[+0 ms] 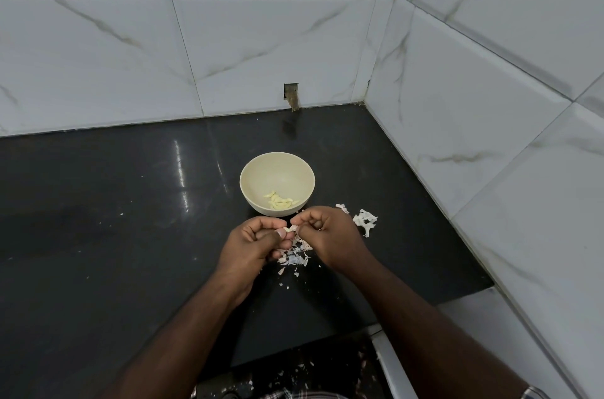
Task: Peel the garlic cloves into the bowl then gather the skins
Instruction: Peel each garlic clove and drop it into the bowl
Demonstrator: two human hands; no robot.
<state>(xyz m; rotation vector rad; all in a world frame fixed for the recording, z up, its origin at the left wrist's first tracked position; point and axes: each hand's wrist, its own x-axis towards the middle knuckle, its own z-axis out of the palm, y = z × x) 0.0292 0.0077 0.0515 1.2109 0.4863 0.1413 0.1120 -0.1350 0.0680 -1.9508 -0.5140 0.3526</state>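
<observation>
A cream bowl [258, 169] stands on the black counter, with several peeled garlic cloves [280, 200] lying in its bottom. Just in front of the bowl, my left hand [253, 243] pinches a small garlic clove [287, 229] between thumb and fingers. My right hand [327, 232] grips the loose skin at the clove's tip. Under and between the hands lies a scatter of garlic skins [295, 256]. A larger clump of skins [365, 222] rests to the right of my right hand.
The black counter [130, 218] runs left and ends at a front edge near my forearms. White marble-look tiled walls close it at the back and the right. A small cut-out hole [291, 94] sits in the back wall. More skin bits lie on the dark surface below the counter [294, 372].
</observation>
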